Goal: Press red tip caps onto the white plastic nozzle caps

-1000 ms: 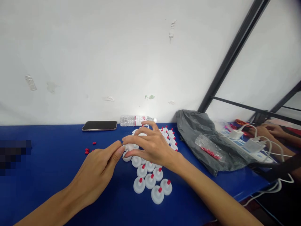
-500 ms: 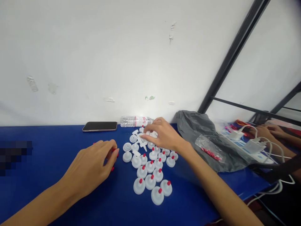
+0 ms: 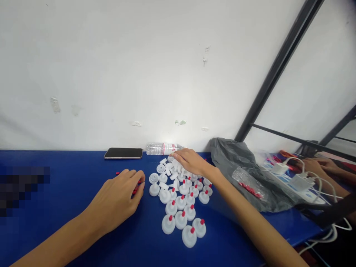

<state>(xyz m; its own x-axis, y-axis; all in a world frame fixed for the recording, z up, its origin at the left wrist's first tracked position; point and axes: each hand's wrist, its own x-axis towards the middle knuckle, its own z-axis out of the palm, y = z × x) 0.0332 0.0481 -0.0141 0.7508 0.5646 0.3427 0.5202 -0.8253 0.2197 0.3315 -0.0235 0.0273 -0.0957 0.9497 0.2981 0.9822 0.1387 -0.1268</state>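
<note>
My left hand rests on the blue table with its fingers curled round small red caps; how many is hidden by the hand. One loose red cap shows behind the knuckles. My right hand reaches over the far part of a heap of white plastic nozzle pieces, fingers stretched out and partly hidden. White round nozzle lids with red tips stand in a cluster nearer me. Several white lids without red tips lie at the heap's left side.
A phone and a clear bottle lie along the wall. To the right are a grey plastic bag, a clear packet of red pieces and a power strip with cables. Another person's hands show at far right.
My right hand has flattened and lowered over the white pieces, which look shifted and more spread. My left hand stays by the red caps. The whole view has shifted slightly.
</note>
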